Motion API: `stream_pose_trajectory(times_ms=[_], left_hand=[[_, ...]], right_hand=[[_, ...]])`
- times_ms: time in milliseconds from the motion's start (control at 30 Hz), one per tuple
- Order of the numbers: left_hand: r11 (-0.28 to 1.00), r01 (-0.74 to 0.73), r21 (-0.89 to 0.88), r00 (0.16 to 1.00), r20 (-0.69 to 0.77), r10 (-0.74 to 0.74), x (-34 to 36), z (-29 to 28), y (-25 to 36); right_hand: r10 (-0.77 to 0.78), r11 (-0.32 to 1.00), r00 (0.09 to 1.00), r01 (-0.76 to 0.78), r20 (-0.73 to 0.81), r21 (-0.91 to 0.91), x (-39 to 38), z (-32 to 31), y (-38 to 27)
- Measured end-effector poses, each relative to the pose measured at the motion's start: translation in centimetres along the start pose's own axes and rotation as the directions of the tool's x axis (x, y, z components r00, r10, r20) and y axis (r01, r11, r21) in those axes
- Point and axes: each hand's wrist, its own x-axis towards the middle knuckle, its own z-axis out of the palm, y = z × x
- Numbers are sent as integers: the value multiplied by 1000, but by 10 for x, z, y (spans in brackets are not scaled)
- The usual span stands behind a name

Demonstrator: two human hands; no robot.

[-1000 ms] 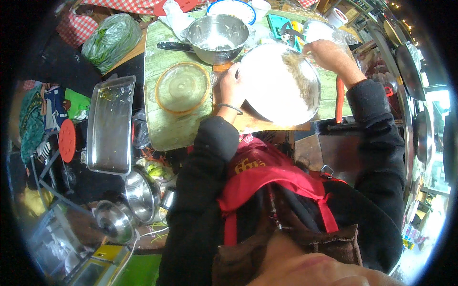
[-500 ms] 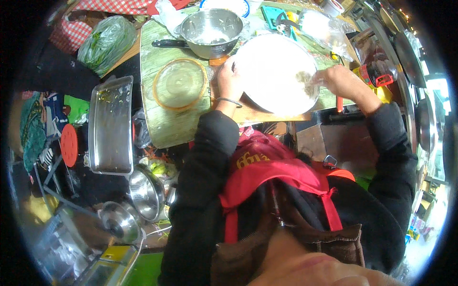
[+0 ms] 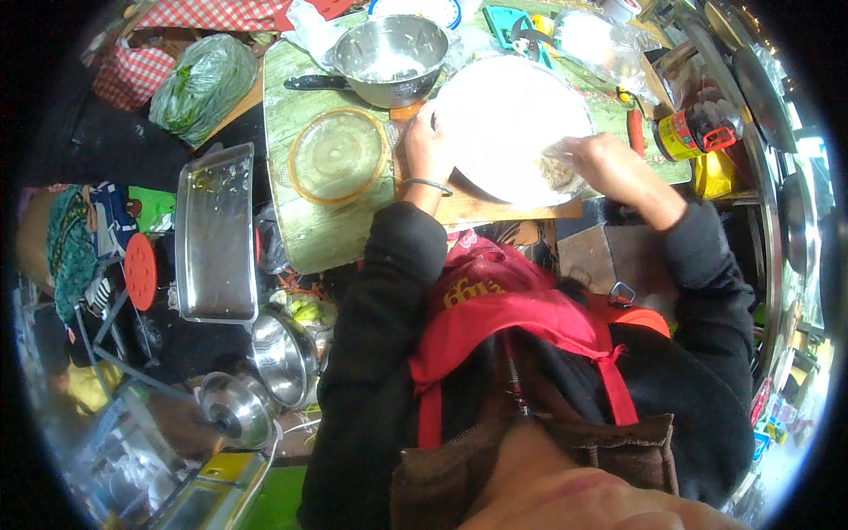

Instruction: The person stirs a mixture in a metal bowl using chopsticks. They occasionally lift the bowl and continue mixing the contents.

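We see both black-sleeved forearms reaching up to the bench (image 3: 305, 243). Our left hand (image 3: 427, 152) stands at the left rim of a wide, glare-whitened bowl (image 3: 508, 110), its fingers clamped on that edge. Our right hand (image 3: 611, 166) comes in from the right with the wrist bent inward and the fingers bunched together at a pale brown clump (image 3: 558, 171) inside the bowl; we cannot tell whether they grip it. The bowl sits over a wooden board (image 3: 530, 213) near the bench's front edge, beside a round clear lid (image 3: 337, 157) and just right of a metal pot (image 3: 389, 75). Lower left, we see a rectangular metal tray (image 3: 216, 247) and a red stool (image 3: 140, 271). Yellow lettering marks our red apron (image 3: 521, 322); a yellow-and-red label wraps a dark bottle (image 3: 693, 132).
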Motion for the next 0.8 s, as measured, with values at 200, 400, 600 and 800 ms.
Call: stream_pose_trajectory(times_ms=[200, 400, 600, 800], left_hand=[[1000, 24, 15, 1000, 11, -24, -2, 0, -5], [1000, 16, 9, 1000, 23, -16, 0, 0, -5], [995, 64, 70, 997, 37, -67, -1, -2, 1], [997, 46, 70, 998, 42, -49, -1, -2, -3]], right_hand=[[60, 933, 996, -31, 68, -358, 8, -29, 48], [5, 978, 984, -42, -176, -206, 33, 4, 29], [-138, 980, 990, 140, 24, -139, -8, -27, 17], [-3, 935, 964, 97, 266, -342, -24, -81, 16]])
